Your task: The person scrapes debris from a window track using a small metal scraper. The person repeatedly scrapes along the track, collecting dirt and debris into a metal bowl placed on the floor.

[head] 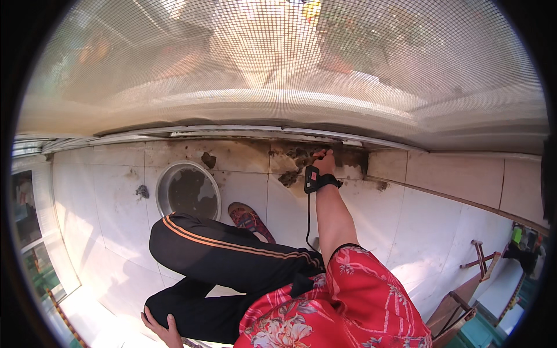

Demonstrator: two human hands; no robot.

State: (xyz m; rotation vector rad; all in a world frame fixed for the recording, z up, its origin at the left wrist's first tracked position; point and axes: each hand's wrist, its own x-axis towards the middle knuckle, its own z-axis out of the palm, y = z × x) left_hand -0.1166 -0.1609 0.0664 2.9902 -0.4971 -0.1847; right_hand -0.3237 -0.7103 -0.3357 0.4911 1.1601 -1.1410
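Note:
My right hand [324, 162] reaches down to a wet, dirty corner of the tiled floor, right below the screen's bottom rail. Its fingers are bent and partly hidden, so I cannot see whether anything is in them. Dark muddy clumps [288, 178] lie just left of that hand, and brown stain spreads along the tiles. On the right wrist sits a strapped black device [311, 179] with a cable. My left hand [163, 328] rests on my black-trousered knee, thumb and fingers apart. A round metal basin [162, 185] of murky water stands left of my shoe.
A mesh screen [278, 52] rises in front of me above a metal rail [243, 128]. One dark clump [209, 160] and a grey wad [142, 191] lie near the basin. At the right are a tiled ledge [452, 174] and a folding wooden stool [457, 300].

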